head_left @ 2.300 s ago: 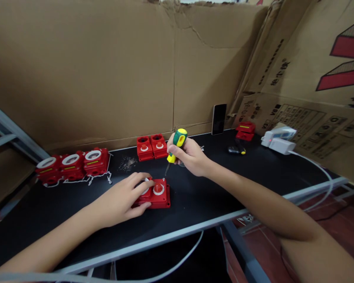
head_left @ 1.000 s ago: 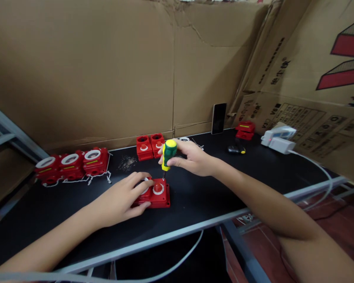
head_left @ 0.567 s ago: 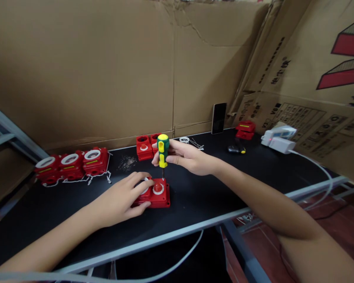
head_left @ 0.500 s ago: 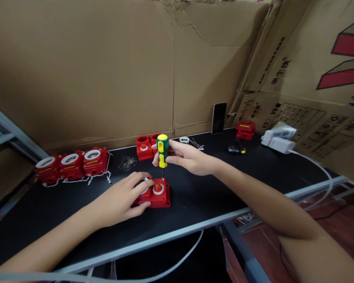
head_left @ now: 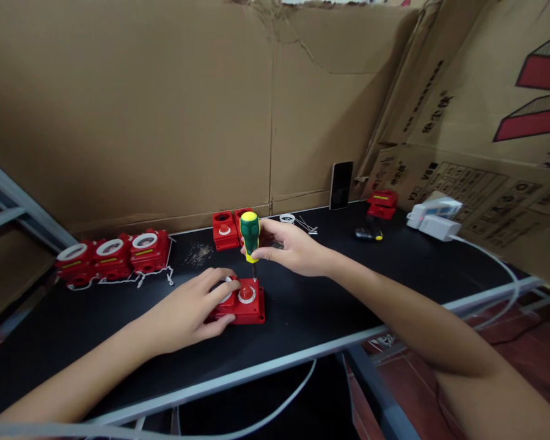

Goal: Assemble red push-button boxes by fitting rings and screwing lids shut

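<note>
A red box with a round red dome in a white ring (head_left: 252, 311) lies on the black tabletop in front of me. My left hand (head_left: 197, 308) grips its left part, with fingers over the top and the thumb along the near side. In my right hand (head_left: 291, 247) is a green and yellow screwdriver (head_left: 250, 235), held upright by its handle. The screwdriver's tip meets a screw at the box's far right corner. My left palm and fingers cover part of the box's left side.
Three red housings with white rings (head_left: 110, 253) stand at the left, white cords before them. More red boxes (head_left: 224, 231) sit behind my right hand near loose screws (head_left: 199, 252). A phone (head_left: 341, 185), a dark tool with a yellow tip (head_left: 366, 233) and a power strip (head_left: 433, 220) are at the right.
The screwdriver handle has turned about its axis and tilts slightly more to the left. My right fingers have shifted with it; my left hand stays on the red box.
</note>
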`<action>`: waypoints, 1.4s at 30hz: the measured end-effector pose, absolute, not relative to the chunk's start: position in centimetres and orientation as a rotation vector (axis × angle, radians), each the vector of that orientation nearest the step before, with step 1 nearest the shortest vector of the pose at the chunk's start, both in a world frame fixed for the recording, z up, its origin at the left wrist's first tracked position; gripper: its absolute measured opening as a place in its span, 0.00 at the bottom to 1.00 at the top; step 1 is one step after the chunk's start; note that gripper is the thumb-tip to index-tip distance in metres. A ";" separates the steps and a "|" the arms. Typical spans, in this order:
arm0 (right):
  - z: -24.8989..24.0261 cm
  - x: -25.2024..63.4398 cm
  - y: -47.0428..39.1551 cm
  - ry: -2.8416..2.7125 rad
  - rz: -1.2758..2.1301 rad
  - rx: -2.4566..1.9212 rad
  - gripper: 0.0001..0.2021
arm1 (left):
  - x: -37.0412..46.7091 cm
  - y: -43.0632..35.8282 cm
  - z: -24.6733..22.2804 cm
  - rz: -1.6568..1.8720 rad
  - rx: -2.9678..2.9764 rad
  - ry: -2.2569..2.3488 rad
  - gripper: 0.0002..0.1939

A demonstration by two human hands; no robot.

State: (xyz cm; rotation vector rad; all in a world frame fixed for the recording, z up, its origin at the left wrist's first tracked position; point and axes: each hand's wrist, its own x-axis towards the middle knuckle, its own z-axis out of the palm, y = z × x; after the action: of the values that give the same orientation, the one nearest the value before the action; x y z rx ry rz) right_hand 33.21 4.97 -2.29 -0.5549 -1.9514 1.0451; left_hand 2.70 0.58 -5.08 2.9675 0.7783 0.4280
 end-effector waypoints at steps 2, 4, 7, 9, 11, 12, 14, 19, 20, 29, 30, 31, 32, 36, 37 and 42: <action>-2.4 33.1 5.1 -1.951 0.984 -0.586 0.17 | 2.7 0.6 -5.1 0.426 2.961 0.781 0.23; -2.5 33.1 5.2 -1.955 0.933 -0.607 0.19 | 2.7 0.6 -5.1 0.428 2.958 0.781 0.23; -2.6 33.0 5.2 -1.944 0.893 -0.626 0.22 | 2.7 0.6 -5.0 0.428 2.958 0.775 0.23; -2.5 33.0 5.1 -1.939 0.867 -0.646 0.24 | 2.7 0.6 -5.0 0.427 2.959 0.773 0.23; -2.5 32.9 5.1 -1.945 0.858 -0.651 0.25 | 2.7 0.6 -5.0 0.429 2.962 0.772 0.23; -2.5 32.8 5.0 -1.952 0.869 -0.638 0.24 | 2.7 0.6 -5.0 0.431 2.965 0.769 0.22; -2.5 32.8 4.9 -1.968 0.907 -0.594 0.22 | 2.7 0.6 -5.0 0.438 2.973 0.756 0.22; -2.5 32.8 4.9 -1.971 0.991 -0.581 0.17 | 2.6 0.6 -5.0 0.447 2.984 0.746 0.22; -2.4 32.9 4.8 -1.946 1.045 -0.571 0.16 | 2.6 0.6 -5.1 0.448 2.987 0.746 0.22; -2.1 34.0 5.0 -1.927 1.351 -0.416 0.19 | 2.7 0.6 -5.2 0.445 3.005 0.750 0.22; -2.1 34.0 5.0 -1.935 1.356 -0.396 0.20 | 2.8 0.6 -5.2 0.440 3.014 0.748 0.22; -2.1 34.0 5.1 -1.941 1.361 -0.385 0.20 | 2.8 0.6 -5.2 0.437 3.025 0.745 0.21; -2.2 34.0 5.2 -1.943 1.366 -0.381 0.20 | 2.8 0.6 -5.1 0.434 3.033 0.742 0.21; -2.2 34.2 5.3 -1.926 1.368 -0.420 0.20 | 2.7 0.6 -5.1 0.437 3.044 0.730 0.21; -2.2 34.3 5.3 -1.923 1.361 -0.433 0.20 | 2.7 0.6 -5.1 0.439 3.045 0.728 0.21; -2.0 34.2 5.2 -1.923 1.310 -0.499 0.15 | 2.7 0.6 -5.1 0.441 3.044 0.723 0.22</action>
State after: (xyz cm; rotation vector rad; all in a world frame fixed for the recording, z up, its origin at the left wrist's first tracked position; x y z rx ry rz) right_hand 34.18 5.24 -2.01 -0.4987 -1.9227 1.3101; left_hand 2.68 0.61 -5.10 3.0437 0.7233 0.4408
